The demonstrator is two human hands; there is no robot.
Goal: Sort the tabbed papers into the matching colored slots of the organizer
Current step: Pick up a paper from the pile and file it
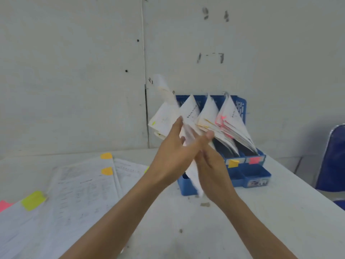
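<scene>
So the person has one held sheet (194, 178) up in the air right in front of the organizer (257, 176), nearly edge-on to the camera and pretty smeared. Its long axis runs from low and close to the person, up and away to the left, with the top end poking above the leftmost stack (164, 116) filed in the organizer.

The left hand (173, 154) is on the left face of the sheet, fingers (177, 126) stretched up along it, and the thumb (207, 136) looks like it crosses over the near side, so that reads as a pinch on the paper. The right hand (212, 169) sits against the lower part from the right. Can't tell whether it's gripping or just lying flat on it, too blurry.

What the next move hangs on, probably: the slots sit just behind and to the right of the hands, and the sheet's upper edge leans toward the left end of the row. The left hand is higher up the sheet, so it's likely the one steering. The tab colour on the held sheet can't be read. A yellow label (233, 163) and a pink label (254, 160) show on the right-hand slots; the left slots' labels are hidden behind the hands. The leftmost stack carries a green tab (153, 123).

More loose papers (84, 184) wait on the tabletop (242, 221) to the left.
</scene>
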